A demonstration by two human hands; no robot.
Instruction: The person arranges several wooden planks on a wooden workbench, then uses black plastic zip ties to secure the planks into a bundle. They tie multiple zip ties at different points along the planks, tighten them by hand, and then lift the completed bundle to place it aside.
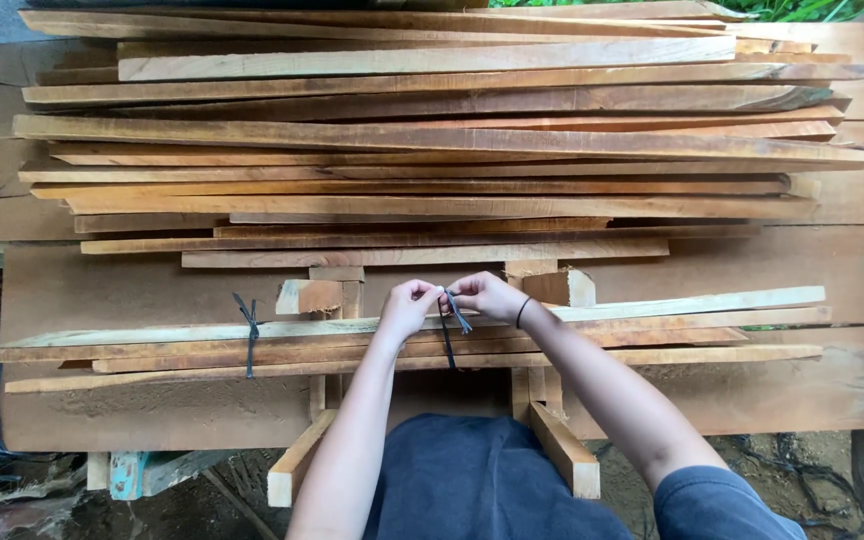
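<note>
On the workbench (152, 290), front edge: a small bundle of thin wood slats (652, 335) lies crosswise, resting over short support blocks (324, 293). Left hand (407, 305) and right hand (487, 295) sit close together on top of the bundle near its middle, each pinching an end of a dark tie strap (452, 325) that wraps down around the slats. Fingertips nearly touching. Second dark tie (249, 335) already cinched round the same bundle, well to the left. Right wrist wears a thin dark band (522, 312). Behind the hands: large loose stack of longer slats (432, 140), piled unevenly across the full bench width (ends ragged, not aligned). No bins or boxes holding anything; all stock lies open on the bench. Two wooden rails (564, 450) stick out below the bench edge toward the person, either side of the dark-clothed lap. Dirt ground beneath.
</note>
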